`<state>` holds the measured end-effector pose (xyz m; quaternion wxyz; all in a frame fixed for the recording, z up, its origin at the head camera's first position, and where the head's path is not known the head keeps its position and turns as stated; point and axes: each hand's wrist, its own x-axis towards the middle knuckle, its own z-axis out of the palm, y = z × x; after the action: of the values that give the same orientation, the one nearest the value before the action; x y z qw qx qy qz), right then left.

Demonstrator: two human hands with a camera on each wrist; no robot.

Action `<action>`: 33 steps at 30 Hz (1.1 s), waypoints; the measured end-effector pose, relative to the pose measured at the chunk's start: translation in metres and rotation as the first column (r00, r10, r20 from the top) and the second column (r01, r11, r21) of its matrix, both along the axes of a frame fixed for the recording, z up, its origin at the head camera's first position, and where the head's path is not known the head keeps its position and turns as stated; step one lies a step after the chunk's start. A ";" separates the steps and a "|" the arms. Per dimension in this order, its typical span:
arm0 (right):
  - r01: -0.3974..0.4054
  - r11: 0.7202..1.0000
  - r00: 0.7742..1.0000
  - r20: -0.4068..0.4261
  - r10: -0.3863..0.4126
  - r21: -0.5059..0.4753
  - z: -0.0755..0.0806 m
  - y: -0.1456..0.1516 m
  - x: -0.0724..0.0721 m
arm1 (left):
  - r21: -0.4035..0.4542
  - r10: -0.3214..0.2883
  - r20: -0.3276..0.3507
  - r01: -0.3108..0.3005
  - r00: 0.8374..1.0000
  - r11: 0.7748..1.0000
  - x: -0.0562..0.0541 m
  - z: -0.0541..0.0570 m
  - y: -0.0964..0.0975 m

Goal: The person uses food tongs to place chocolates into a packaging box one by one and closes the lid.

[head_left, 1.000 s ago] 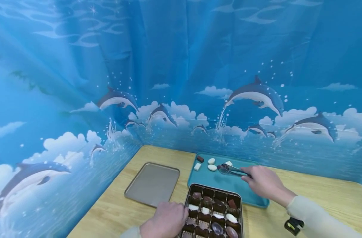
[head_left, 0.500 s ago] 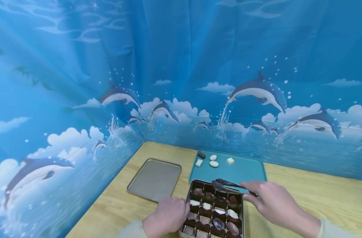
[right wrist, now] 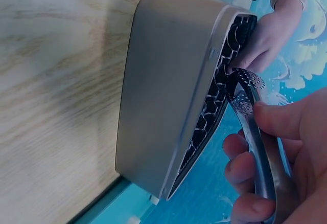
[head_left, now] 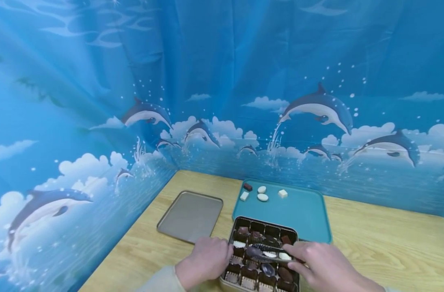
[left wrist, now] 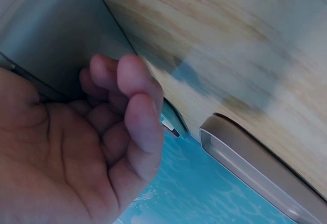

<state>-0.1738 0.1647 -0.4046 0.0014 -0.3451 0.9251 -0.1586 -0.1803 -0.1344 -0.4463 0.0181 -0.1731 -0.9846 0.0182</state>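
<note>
A metal box (head_left: 227,280) with a dark divided insert holds chocolates, dark and white, in several compartments. My left hand (head_left: 210,258) grips the box's left rim; in the left wrist view its fingers (left wrist: 140,127) curl beside the outer wall, the thumb hidden. With thumb and fingers, my right hand (head_left: 322,261) holds metal tongs (right wrist: 255,142) with perforated tips. Those tips are over the middle of the box in the head view, with what looks like a dark oval chocolate (head_left: 254,252) between them. Whether it touches a compartment cannot be told.
Behind the box lies a teal tray (head_left: 298,215) with one dark brown piece (head_left: 248,187) and several white pieces (head_left: 263,197). A shallow grey-brown tray (head_left: 190,216) lies to the left on the wooden table (head_left: 382,235). A dolphin-print curtain (head_left: 214,89) stands behind the table.
My right hand has brought the tongs and the dark piece from the teal tray towards me, over the box's compartments. The left hand has stayed at the box's left rim.
</note>
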 end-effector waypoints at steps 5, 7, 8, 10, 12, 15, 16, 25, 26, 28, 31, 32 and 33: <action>0.005 1.000 0.998 0.064 -0.005 -0.001 0.000 -0.003 -0.004 | -0.015 -0.008 0.001 0.008 1.000 1.000 -0.003 0.001 0.000; 0.005 1.000 0.998 0.070 -0.004 -0.008 0.001 -0.004 -0.005 | -0.025 -0.012 -0.004 0.012 1.000 1.000 -0.005 0.002 0.000; 0.008 1.000 0.998 0.068 -0.007 -0.008 0.002 -0.004 -0.006 | -0.027 -0.014 -0.007 0.014 1.000 1.000 -0.005 0.002 -0.001; 0.008 1.000 0.998 0.056 -0.007 -0.015 0.003 -0.005 -0.007 | -0.028 -0.016 -0.010 0.015 1.000 0.999 -0.006 0.003 -0.001; 0.017 1.000 0.999 0.046 -0.016 -0.019 0.005 -0.006 -0.008 | -0.017 -0.013 -0.006 0.013 1.000 1.000 -0.007 0.004 -0.001; 0.045 0.998 0.999 0.025 -0.044 -0.035 0.007 -0.008 -0.010 | -0.006 -0.008 -0.004 0.008 1.000 1.000 -0.007 0.004 -0.002; 0.056 0.998 0.998 0.003 -0.056 -0.039 0.007 -0.009 -0.012 | -0.023 -0.015 -0.003 0.015 1.000 1.000 -0.007 0.003 -0.002; 0.164 0.982 0.984 -0.060 -0.170 -0.094 0.011 -0.019 -0.050 | -0.103 -0.055 -0.030 0.051 0.998 0.993 -0.002 -0.004 -0.003; 0.181 0.979 0.982 -0.045 -0.186 -0.094 0.012 -0.020 -0.057 | -0.105 -0.061 -0.033 0.057 0.998 0.993 -0.002 -0.004 -0.003; 0.207 0.975 0.977 -0.027 -0.210 -0.086 0.013 -0.023 -0.071 | -0.096 -0.066 -0.033 0.063 0.997 0.993 -0.002 -0.004 -0.002; 0.226 0.973 0.973 -0.026 -0.228 -0.054 0.011 -0.026 -0.092 | -0.075 -0.059 -0.041 0.056 0.997 0.996 -0.001 -0.004 -0.001; 0.232 0.972 0.972 -0.028 -0.233 -0.040 0.010 -0.027 -0.099 | -0.070 -0.052 -0.042 0.049 0.998 0.996 -0.001 -0.004 -0.001; 0.235 0.971 0.971 -0.031 -0.236 -0.033 0.008 -0.028 -0.105 | -0.084 -0.054 -0.043 0.051 0.998 0.995 -0.001 -0.005 0.000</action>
<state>-0.2790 0.1366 -0.3963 -0.0385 -0.2357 0.9570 -0.1648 -0.1812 -0.1344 -0.4509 0.0338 -0.1991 -0.9774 0.0626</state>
